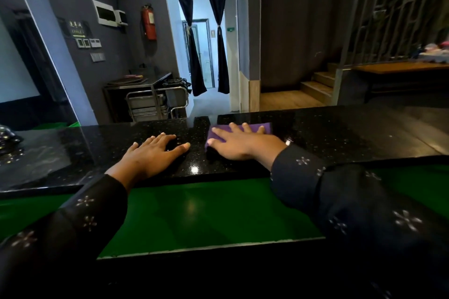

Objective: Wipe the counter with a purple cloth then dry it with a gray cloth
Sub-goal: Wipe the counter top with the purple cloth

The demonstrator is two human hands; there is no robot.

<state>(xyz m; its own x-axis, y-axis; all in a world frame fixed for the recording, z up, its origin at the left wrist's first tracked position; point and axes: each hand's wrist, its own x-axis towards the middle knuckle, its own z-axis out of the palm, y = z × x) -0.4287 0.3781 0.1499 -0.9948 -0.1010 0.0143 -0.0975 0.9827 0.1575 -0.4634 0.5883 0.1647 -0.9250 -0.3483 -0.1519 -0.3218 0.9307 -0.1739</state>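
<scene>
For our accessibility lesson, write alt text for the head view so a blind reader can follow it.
A person's right hand presses a purple cloth flat on a black speckled counter, while the left hand rests open beside it. Beyond are a curtained doorway and a red fire extinguisher.

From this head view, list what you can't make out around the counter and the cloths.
- Purple cloth: mostly covered by the right hand pressing flat on it; its full shape is hidden.
- Gray cloth: none identifiable in the head view.
- Dark bundle at the counter's left end: cut off by the frame edge, too dim to identify.
- Wetness of the counter: glare hides it.
</scene>
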